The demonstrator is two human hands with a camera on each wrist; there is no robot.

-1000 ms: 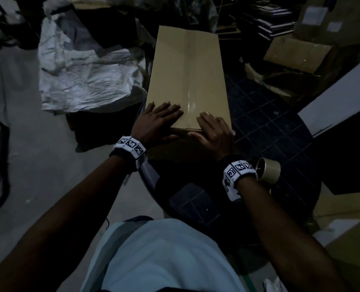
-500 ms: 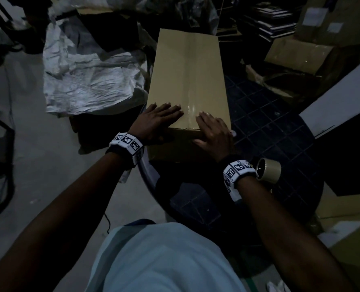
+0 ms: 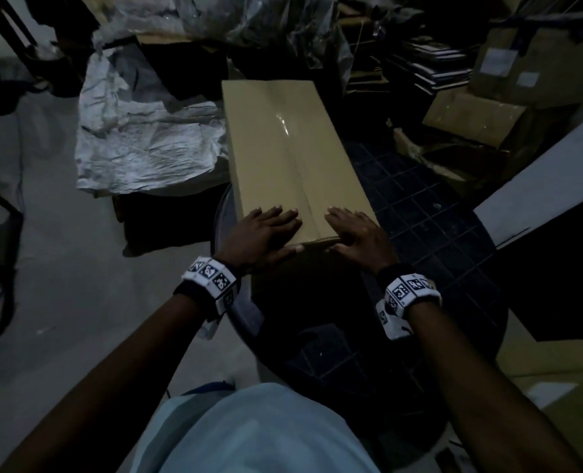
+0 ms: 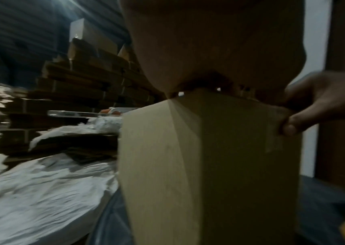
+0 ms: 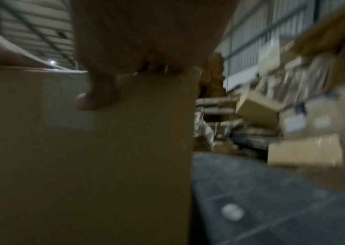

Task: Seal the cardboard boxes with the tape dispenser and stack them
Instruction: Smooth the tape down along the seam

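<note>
1. Cardboard box (image 3: 293,158) lies lengthwise on the round desk (image 3: 419,213), overhanging its far edge.
2. Left hand (image 3: 266,233) and right hand (image 3: 358,233) have moved apart; grips flat, fingers straight, thumbs over the near end.
3. Tape (image 3: 283,121) now exposed; seam judged sealed, stacking outstanding.

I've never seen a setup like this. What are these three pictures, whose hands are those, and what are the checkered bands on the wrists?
No robot here: a person wears three cameras. The big picture looks down from the head; the other two look along each wrist, from the patterned wristbands. Both hands lie flat with straight fingers on the near end of a long cardboard box: the left hand left of the seam, the right hand right of it. A shiny strip of tape runs along the seam. The box sits on a dark round table. Neither hand holds anything.
</note>
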